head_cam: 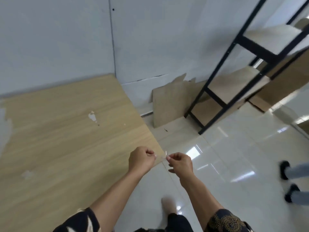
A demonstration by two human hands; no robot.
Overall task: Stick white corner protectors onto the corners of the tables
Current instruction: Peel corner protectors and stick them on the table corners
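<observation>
Matt wood-grain table (pixel 66 139) (chipped), glossy tiled floor (pixel 234 156)

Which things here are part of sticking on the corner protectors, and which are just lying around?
In the job: left hand, right hand, small pale corner protector pinched between them, wooden table.
Lying about: black shelf rack, wooden board leaning on the wall, another person's black shoes.

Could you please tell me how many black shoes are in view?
2, both on the tiled floor at the right edge: the upper black shoe and the lower black shoe below it. Others may be out of frame.
</observation>
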